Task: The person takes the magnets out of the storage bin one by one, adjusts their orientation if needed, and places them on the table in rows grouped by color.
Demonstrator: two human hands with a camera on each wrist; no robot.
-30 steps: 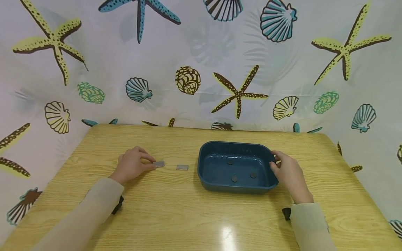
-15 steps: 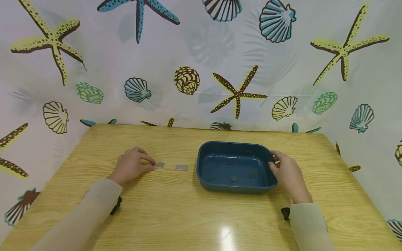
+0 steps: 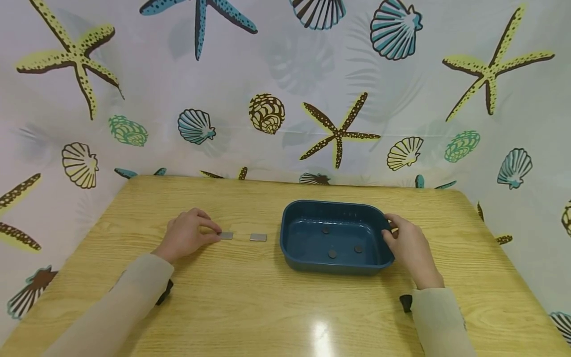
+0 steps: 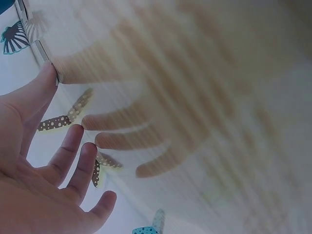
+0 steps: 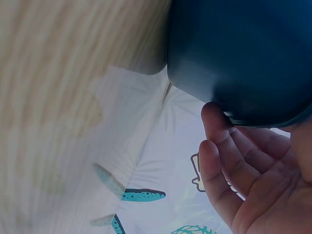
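A blue container (image 3: 308, 243) stands on the wooden table (image 3: 267, 312), and I take it as the landmark. To the left of it, well apart, is the left hand (image 3: 189, 234). Its thumb and forefinger pinch the near end of a small grey plate (image 3: 227, 235); the other fingers of this hand, as the left wrist view shows, are spread from each other. Whether this plate is lying fully on the table or is a little lifted, I cannot tell.

A second grey plate (image 3: 258, 237) lies flat between the pinched one and the container, near the container's left wall and not touching it.

At the right end of the container, the right hand (image 3: 412, 248) grips the rim: the thumb is at the inner side, and fingers are at the outer side. How firmly they press, I cannot tell.

On the container's floor lie three round discs, all apart: a rear disc (image 3: 325, 231), a front disc (image 3: 332, 254) and a right disc (image 3: 358, 249). Behind the container hangs a pale cloth (image 3: 232, 84) printed with shells and starfish.
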